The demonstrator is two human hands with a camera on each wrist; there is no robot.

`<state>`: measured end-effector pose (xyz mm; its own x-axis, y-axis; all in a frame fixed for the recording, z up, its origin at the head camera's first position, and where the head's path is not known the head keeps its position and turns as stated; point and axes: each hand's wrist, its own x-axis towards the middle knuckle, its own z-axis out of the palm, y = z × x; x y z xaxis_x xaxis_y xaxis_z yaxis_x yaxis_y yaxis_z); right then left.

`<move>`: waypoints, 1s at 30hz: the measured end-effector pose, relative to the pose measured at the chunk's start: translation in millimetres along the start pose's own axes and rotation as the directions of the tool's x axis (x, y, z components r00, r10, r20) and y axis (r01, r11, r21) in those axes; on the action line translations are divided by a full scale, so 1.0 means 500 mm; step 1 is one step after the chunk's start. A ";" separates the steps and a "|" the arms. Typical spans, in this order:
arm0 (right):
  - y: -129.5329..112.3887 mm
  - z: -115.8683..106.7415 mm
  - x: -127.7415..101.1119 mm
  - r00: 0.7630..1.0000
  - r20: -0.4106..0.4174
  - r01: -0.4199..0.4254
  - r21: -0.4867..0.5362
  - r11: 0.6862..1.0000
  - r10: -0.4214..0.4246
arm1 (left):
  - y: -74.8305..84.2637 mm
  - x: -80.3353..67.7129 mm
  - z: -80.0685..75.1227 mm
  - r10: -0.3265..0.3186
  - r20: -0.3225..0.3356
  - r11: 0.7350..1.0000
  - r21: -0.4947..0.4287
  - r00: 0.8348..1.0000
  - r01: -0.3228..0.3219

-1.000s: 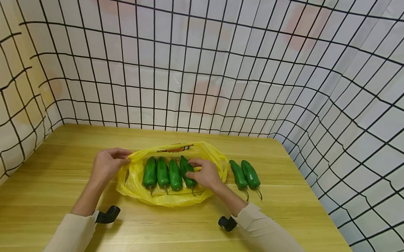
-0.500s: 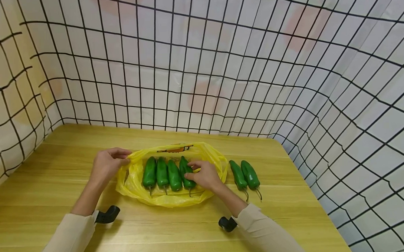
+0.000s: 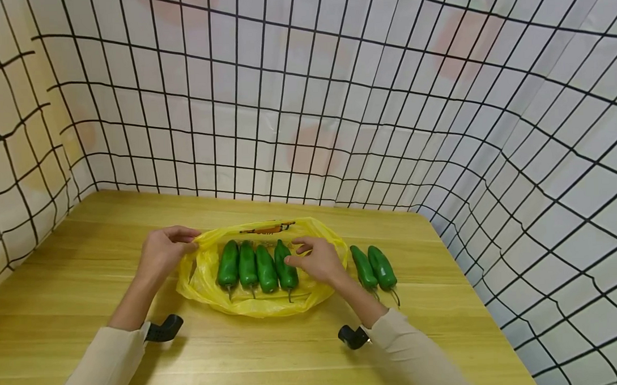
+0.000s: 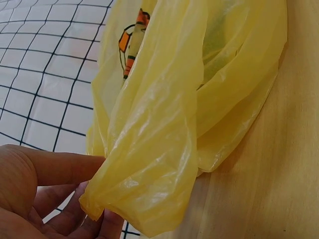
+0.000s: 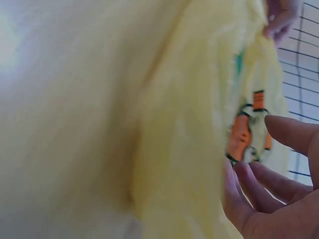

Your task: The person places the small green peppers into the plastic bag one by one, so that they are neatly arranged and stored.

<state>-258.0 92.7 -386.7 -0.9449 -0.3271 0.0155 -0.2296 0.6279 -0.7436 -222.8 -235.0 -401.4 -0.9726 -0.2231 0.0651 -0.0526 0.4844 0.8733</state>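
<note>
A yellow plastic bag (image 3: 251, 309) lies spread on the table with its mouth held wide. Several green chili peppers (image 3: 247, 265) rest side by side inside it, stems toward the person. At the bag's left rim my left hand (image 3: 163, 248) pinches the plastic between thumb and fingers; in the left wrist view a fold of the bag hangs from it. My right hand (image 3: 318, 259) is over the bag's right part, thumb and fingers apart, just right of the rightmost pepper (image 3: 285, 267) in the bag. In the right wrist view nothing sits between its fingers (image 5: 284, 130).
Two more green chili peppers (image 3: 381, 267) lie on the wooden table (image 3: 233, 365) just right of the bag. A white panel with a black wire grid (image 3: 234, 104) stands behind the table and along both sides. A black wrist-worn device (image 3: 164, 328) juts from each sleeve.
My right hand has let go of the rightmost pepper in the bag and drawn back slightly to the right. That pepper has shifted a little left. My left hand stays on the bag's rim.
</note>
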 end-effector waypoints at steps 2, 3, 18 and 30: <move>-0.008 -0.015 -0.001 1.000 -0.020 0.012 -0.007 1.000 -0.012 | -0.001 0.000 -0.001 -0.001 -0.002 1.000 0.004 1.000 0.001; -0.012 -0.023 -0.002 0.999 -0.032 0.014 -0.006 1.000 -0.014 | -0.001 0.001 -0.001 -0.001 -0.004 1.000 0.006 1.000 0.001; 0.006 -0.142 -0.024 0.990 -0.139 -0.016 -0.063 0.998 0.007 | -0.005 -0.003 -0.001 0.017 -0.007 1.000 -0.002 1.000 -0.017; 0.118 -0.209 -0.072 0.977 -0.205 -0.078 -0.110 0.991 0.054 | 0.003 -0.003 0.000 0.012 -0.002 1.000 -0.002 1.000 -0.012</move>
<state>-261.8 215.3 -361.1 -0.9836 -0.1411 0.1123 -0.1799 0.7253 -0.6645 -221.7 -234.0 -400.1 -0.9727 -0.2189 0.0771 -0.0401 0.4857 0.8732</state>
